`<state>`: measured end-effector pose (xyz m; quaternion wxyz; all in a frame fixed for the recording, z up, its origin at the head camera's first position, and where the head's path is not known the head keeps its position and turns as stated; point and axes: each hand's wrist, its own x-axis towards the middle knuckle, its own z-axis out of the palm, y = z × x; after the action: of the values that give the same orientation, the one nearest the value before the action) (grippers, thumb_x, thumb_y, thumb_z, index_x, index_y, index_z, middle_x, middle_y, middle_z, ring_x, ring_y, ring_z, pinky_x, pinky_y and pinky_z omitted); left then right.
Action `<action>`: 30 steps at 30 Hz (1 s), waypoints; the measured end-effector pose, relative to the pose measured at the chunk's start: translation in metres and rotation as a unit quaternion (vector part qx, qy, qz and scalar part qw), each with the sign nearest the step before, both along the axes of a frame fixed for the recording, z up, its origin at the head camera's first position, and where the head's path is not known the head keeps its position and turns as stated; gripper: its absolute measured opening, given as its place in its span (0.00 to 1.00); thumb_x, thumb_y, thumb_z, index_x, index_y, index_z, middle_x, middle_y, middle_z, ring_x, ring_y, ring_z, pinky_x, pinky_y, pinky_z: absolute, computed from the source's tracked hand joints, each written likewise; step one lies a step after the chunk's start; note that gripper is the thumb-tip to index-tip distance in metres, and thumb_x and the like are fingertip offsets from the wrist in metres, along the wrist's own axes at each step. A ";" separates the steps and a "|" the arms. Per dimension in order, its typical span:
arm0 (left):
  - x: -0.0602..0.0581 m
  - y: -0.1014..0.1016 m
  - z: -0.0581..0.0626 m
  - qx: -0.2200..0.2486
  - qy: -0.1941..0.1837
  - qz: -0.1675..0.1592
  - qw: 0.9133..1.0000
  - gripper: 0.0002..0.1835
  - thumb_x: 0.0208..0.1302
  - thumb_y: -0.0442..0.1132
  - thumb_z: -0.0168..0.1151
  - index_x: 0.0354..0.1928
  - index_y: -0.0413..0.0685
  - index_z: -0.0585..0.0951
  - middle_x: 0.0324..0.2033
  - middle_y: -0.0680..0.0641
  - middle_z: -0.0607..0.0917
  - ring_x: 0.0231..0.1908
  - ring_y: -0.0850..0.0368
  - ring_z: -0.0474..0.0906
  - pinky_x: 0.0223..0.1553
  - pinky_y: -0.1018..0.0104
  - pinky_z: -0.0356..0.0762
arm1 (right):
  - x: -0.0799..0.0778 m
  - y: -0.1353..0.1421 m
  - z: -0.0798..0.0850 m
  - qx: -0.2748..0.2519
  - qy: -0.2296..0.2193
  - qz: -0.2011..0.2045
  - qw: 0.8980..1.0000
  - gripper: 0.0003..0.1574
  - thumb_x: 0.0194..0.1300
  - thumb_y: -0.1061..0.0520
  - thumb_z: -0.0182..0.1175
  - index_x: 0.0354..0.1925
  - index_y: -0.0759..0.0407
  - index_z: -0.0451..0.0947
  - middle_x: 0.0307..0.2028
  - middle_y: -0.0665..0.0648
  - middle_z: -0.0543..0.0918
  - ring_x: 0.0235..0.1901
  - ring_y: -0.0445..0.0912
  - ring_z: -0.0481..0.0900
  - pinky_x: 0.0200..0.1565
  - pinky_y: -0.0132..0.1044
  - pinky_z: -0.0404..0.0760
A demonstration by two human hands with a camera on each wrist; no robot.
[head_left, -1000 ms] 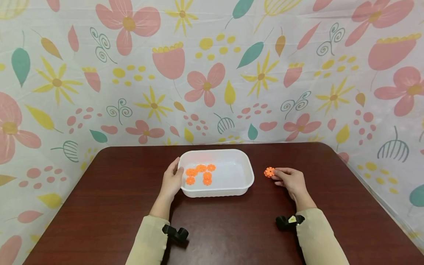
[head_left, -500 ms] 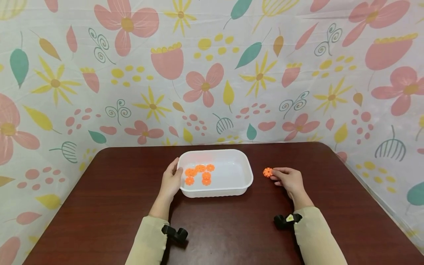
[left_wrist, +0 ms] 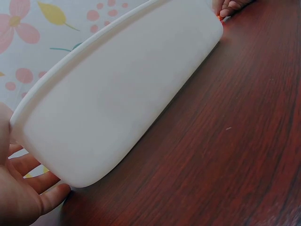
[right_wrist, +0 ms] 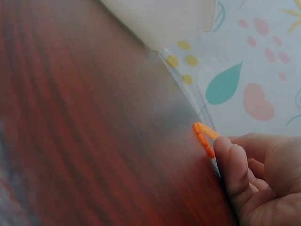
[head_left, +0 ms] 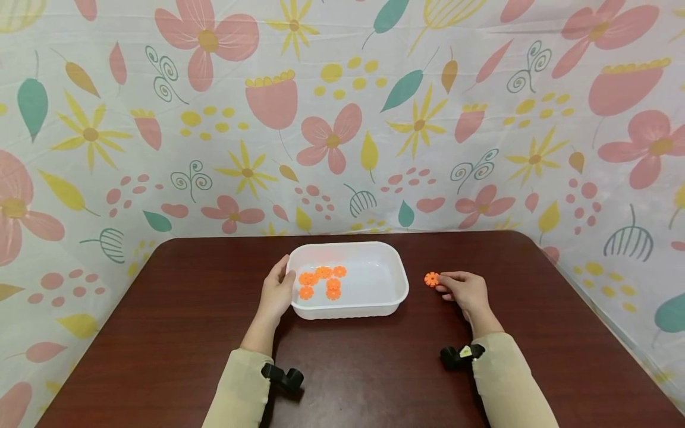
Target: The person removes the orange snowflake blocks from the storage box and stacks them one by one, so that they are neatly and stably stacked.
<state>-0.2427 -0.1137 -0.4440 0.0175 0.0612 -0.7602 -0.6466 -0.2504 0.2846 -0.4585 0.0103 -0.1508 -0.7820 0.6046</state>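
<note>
My left hand grips the left end of a white plastic tub, thumb at the rim. In the left wrist view its fingers lie against the tub's end wall. Several orange snowflake building discs lie inside the tub, mostly in its left half, some overlapping. Right of the tub, my right hand pinches orange snowflake discs between thumb and fingers. From the right wrist view, two discs show edge-on, meeting at an angle just past the fingertips; the fingers cover part of them.
The tub stands on a dark red-brown wooden table, near its far edge. A white cloth with flowers and leaves hangs behind. Each wrist carries a black strap with a camera, such as the left wrist camera.
The discs in my right hand have turned slightly, so one face now shows more squarely. My right forearm has shifted a little to the left. The left hand stays on the tub.
</note>
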 end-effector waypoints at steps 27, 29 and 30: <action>0.000 0.000 -0.002 -0.002 0.005 0.000 1.000 0.27 0.72 0.39 0.45 0.71 0.50 0.59 0.65 0.39 0.68 0.60 0.46 0.68 0.61 0.50 0.68 | 0.001 -0.002 0.005 -0.013 -0.016 -0.015 1.000 0.25 0.66 0.56 0.57 0.55 0.72 0.72 0.28 0.48 0.84 0.27 0.36 0.84 0.31 0.31 0.83; 0.000 0.000 -0.002 -0.002 0.005 0.001 1.000 0.27 0.72 0.39 0.45 0.71 0.50 0.59 0.65 0.39 0.68 0.59 0.46 0.69 0.60 0.50 0.68 | 0.001 -0.002 0.006 -0.019 -0.018 -0.012 1.000 0.25 0.67 0.56 0.57 0.56 0.72 0.71 0.29 0.48 0.84 0.27 0.36 0.84 0.32 0.31 0.83; -0.001 0.000 -0.001 -0.002 0.005 0.001 1.000 0.27 0.71 0.39 0.46 0.71 0.50 0.60 0.65 0.39 0.68 0.59 0.46 0.69 0.60 0.50 0.68 | 0.001 -0.002 0.006 -0.020 -0.019 -0.011 1.000 0.25 0.67 0.56 0.56 0.56 0.72 0.71 0.29 0.47 0.83 0.27 0.36 0.84 0.32 0.31 0.83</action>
<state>-0.2432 -0.1134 -0.4455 0.0220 0.0589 -0.7613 -0.6454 -0.2496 0.2827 -0.4524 -0.0011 -0.1710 -0.7679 0.6174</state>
